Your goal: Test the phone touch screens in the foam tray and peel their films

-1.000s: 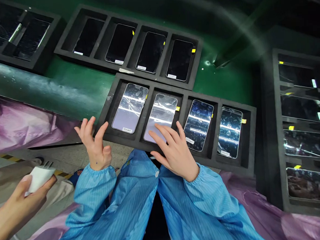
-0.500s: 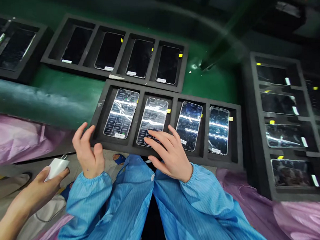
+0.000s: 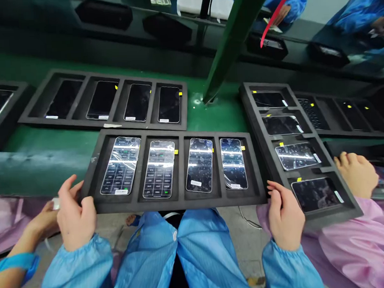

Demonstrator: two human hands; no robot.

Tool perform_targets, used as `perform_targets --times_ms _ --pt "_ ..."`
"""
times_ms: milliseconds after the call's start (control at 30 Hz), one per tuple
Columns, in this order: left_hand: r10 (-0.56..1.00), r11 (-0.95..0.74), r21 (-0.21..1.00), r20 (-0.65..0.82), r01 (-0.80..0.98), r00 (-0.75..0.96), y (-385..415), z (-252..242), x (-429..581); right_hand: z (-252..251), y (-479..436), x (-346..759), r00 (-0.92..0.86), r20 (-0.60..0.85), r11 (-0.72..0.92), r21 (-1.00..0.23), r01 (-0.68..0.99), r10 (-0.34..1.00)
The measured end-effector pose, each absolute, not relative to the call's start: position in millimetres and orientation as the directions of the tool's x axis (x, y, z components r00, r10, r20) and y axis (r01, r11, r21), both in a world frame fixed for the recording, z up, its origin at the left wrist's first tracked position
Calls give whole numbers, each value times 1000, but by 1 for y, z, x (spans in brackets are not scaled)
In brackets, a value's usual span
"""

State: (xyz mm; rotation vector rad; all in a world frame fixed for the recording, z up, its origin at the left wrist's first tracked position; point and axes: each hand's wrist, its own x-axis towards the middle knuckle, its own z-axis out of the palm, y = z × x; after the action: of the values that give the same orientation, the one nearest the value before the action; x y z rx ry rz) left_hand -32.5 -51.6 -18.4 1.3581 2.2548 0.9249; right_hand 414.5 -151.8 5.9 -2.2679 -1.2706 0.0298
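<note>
Both my hands hold a black foam tray point(image 3: 182, 202) by its short ends. My left hand point(image 3: 77, 212) grips the left end, and my right hand point(image 3: 286, 214) grips the right end. The tray's compartments hold several smartphones point(image 3: 159, 169) in glossy film, each lying flat and separate. Labels show at their lower edges, and small yellow tabs mark the compartments' right sides. A co-worker's hand point(image 3: 39, 227) sits just below my left hand, mostly hidden behind it, with a white item point(image 3: 56, 204).
Behind stands a foam tray point(image 3: 113, 100) of dark phones on the green bench point(image 3: 222, 113). Another loaded tray point(image 3: 258, 132) lies at right, near a co-worker's hand point(image 3: 355, 173) and pink sleeve point(image 3: 352, 243). A green post point(image 3: 235, 36) rises beyond.
My hands have moved from above the tray to its two ends and now grip it. The view has swung, showing more of the far side, and a co-worker's hand has appeared at right.
</note>
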Motion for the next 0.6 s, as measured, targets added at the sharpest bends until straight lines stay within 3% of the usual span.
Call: perform_targets --times_ms 133,267,500,600 --pt "881 365 618 13 697 -473 -49 -17 -34 -10 -163 408 580 200 -460 -432 776 790" --pt "863 381 634 18 673 -505 -54 -18 -33 -25 -162 408 567 149 -464 -428 776 810" --pt "721 391 833 -14 391 -693 -91 -40 -30 -33 -182 419 605 -1 -523 -505 687 796" --pt "662 440 870 -149 221 -734 -109 -47 -28 -42 -203 426 657 -171 -617 -570 543 735"
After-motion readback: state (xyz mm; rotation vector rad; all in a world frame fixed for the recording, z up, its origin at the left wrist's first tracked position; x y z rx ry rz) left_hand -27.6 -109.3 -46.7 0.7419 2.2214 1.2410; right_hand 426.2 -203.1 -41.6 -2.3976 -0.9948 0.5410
